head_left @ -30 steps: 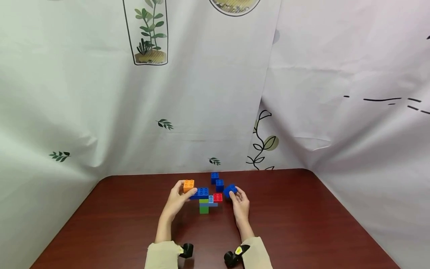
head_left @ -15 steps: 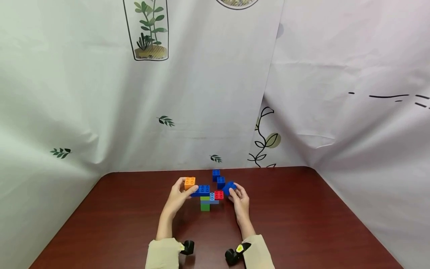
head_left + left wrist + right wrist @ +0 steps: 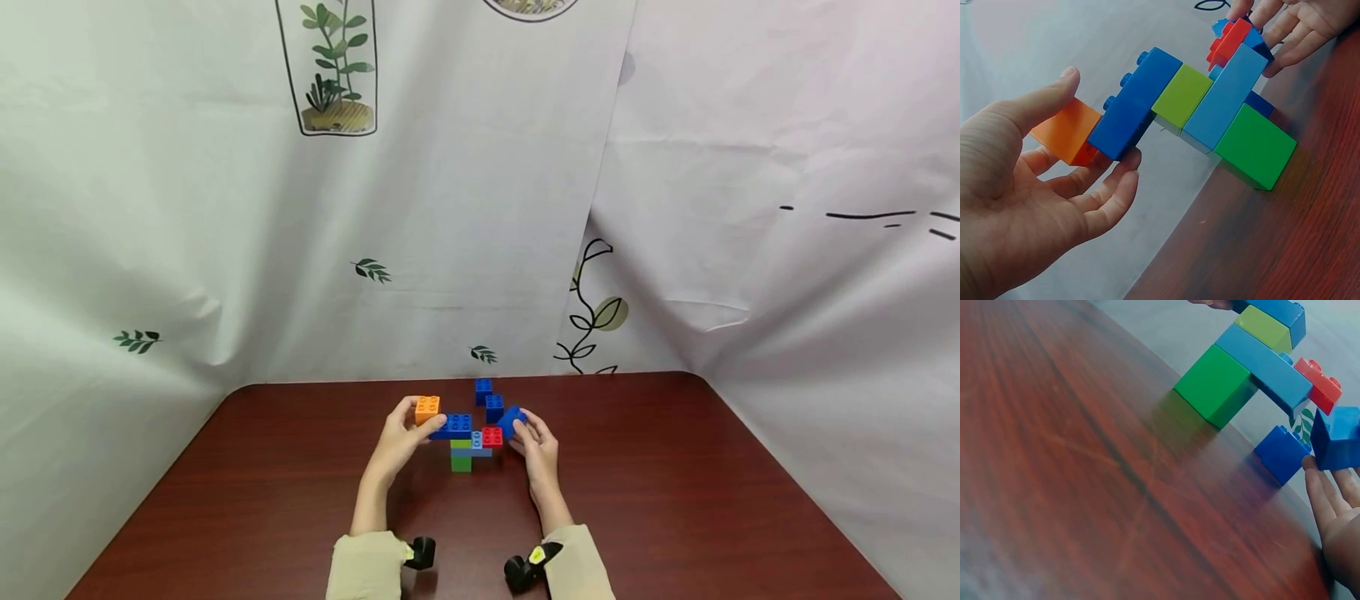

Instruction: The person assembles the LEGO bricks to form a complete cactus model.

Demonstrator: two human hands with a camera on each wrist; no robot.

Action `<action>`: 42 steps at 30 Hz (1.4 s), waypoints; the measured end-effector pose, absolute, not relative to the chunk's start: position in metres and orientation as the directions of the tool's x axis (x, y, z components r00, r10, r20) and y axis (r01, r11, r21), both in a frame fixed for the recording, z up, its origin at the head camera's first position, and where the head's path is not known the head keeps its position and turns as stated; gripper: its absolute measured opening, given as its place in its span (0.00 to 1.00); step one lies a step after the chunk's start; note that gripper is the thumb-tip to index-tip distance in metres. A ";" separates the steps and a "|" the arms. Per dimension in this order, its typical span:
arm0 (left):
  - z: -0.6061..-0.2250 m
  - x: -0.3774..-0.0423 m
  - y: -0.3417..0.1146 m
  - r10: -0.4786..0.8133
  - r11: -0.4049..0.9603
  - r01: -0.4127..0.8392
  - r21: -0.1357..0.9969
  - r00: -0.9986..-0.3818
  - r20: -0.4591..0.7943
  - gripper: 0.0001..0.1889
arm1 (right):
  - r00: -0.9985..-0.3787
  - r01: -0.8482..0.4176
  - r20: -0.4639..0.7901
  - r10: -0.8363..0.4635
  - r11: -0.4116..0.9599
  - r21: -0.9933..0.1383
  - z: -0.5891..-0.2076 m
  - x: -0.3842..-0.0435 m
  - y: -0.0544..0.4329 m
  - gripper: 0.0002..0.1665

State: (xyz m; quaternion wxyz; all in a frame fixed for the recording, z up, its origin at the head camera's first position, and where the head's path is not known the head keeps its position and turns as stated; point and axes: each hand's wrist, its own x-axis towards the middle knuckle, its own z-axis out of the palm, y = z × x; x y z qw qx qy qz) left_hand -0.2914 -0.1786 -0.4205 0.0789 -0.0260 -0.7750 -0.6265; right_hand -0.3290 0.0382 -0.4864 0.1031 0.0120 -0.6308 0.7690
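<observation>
A built stack of toy building bricks stands on the table: a green brick (image 3: 461, 464) at the bottom, then a long light blue brick (image 3: 1225, 97), a lime brick (image 3: 1184, 90) and a long dark blue brick (image 3: 1138, 103). An orange brick (image 3: 427, 406) sits on the dark blue one's left end. My left hand (image 3: 396, 446) grips that orange brick between thumb and fingers. At the right end of the stack is a red brick (image 3: 492, 437). Just beside it, my right hand (image 3: 540, 454) pinches a tilted blue brick (image 3: 512, 422).
Behind the stack, two blue bricks, one nearer (image 3: 495, 408) and one farther (image 3: 483, 391), rest toward the back edge of the brown table (image 3: 675, 483). A pale printed curtain (image 3: 450, 208) hangs right behind the table.
The head view has shifted slightly. My right hand has brought the blue brick a little closer to the red brick and tilted it; my left hand keeps its grip on the orange brick.
</observation>
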 end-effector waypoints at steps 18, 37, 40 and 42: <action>-0.422 -0.292 -0.177 -0.059 0.208 0.138 0.968 -0.986 0.154 0.23 | -0.996 -0.076 0.056 0.071 -0.329 -0.941 -0.484 -0.331 0.046 0.26; -0.423 -0.294 -0.178 -0.062 0.220 0.138 0.966 -0.986 0.156 0.24 | -0.989 0.048 0.026 -0.143 -0.490 -0.870 -0.480 -0.332 0.047 0.28; -0.423 -0.294 -0.178 -0.063 0.223 0.140 0.965 -0.985 0.158 0.24 | -0.984 0.048 0.050 -0.171 -0.526 -0.849 -0.480 -0.331 0.047 0.26; -0.423 -0.293 -0.178 -0.064 0.221 0.139 0.965 -0.986 0.157 0.24 | -0.981 0.054 0.059 -0.185 -0.554 -0.831 -0.479 -0.331 0.047 0.23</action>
